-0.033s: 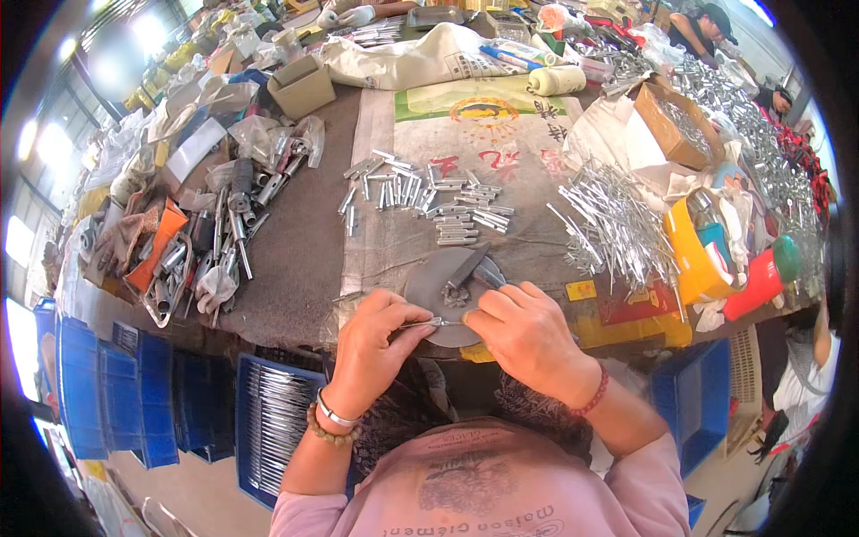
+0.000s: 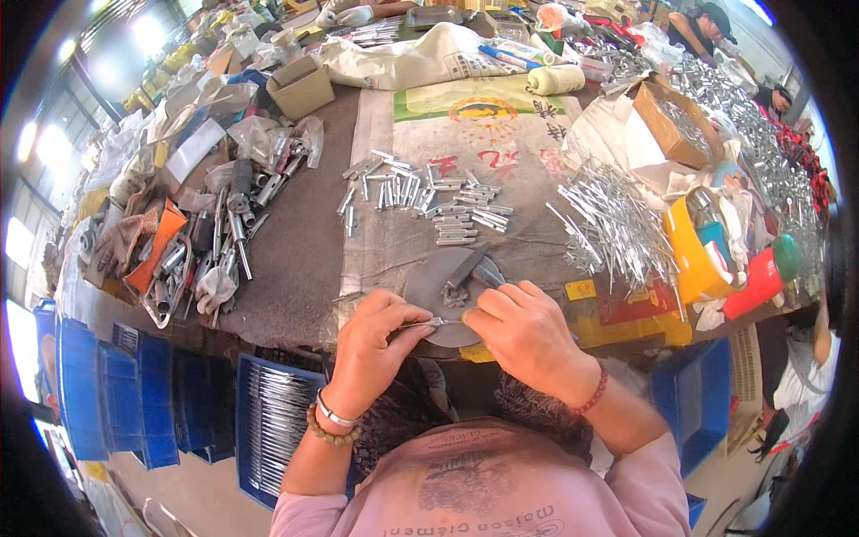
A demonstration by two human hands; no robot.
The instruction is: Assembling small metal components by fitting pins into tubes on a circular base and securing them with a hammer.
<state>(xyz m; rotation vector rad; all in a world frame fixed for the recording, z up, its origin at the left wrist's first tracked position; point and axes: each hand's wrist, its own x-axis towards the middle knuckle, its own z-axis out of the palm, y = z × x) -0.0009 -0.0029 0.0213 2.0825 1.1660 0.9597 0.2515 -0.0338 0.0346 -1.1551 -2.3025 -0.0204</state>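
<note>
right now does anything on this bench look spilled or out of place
Nothing looks damaged. The loose metal rods lie fanned in a crisscross heap on the right, unlike the neat rows of small metal pieces mid-table. Both hands, left hand and right hand, pinch a thin metal pin.

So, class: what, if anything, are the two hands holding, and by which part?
A thin metal rod, held between both: the left hand pinches one end, the right hand the other, over a round grey disc.

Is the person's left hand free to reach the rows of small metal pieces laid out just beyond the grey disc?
Probably yes: the metal pieces lie uncovered beyond the grey disc, though the left hand currently pinches a thin metal part.
</note>
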